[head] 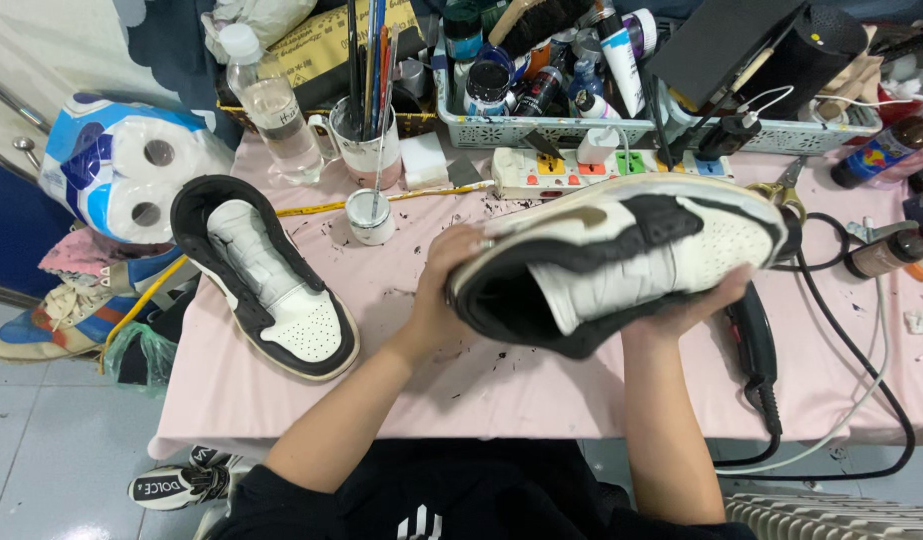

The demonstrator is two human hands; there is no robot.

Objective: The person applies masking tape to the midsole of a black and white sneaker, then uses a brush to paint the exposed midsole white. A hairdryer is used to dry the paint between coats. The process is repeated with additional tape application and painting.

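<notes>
Desk (541,390), pink cloth cover, speckled with dark flecks near the middle; crowded along the far edge, bare nearer the person.

Black-and-white high-top sneaker (621,255) held up off the desk at centre-right, tipped on its side, toe toward the right, ankle opening toward the left. Probably held this way to bring the side panel and collar under the eye.

Left hand (446,285) clamped on the heel end, fingers curled over the collar. Right hand (696,305) cupped under the sole side near the forefoot, fingers closed up against it; most of the palm hidden behind the shoe.

Matching second sneaker (266,280) lies flat on the desk to the left, well apart from the held one, opening up, toe toward the near edge.

Pack of toilet rolls (121,175) at the far left, partly off the desk edge. Grey basket (541,130) of bottles and tubes along the back; contents too jumbled to sort. Power strip (606,170) just in front of it. Water bottle (271,105) and cup of brushes (366,140) back left, small white pot (369,215) near them.

Black corded tool (753,345) lies under the right wrist; its working end is hidden.
</notes>
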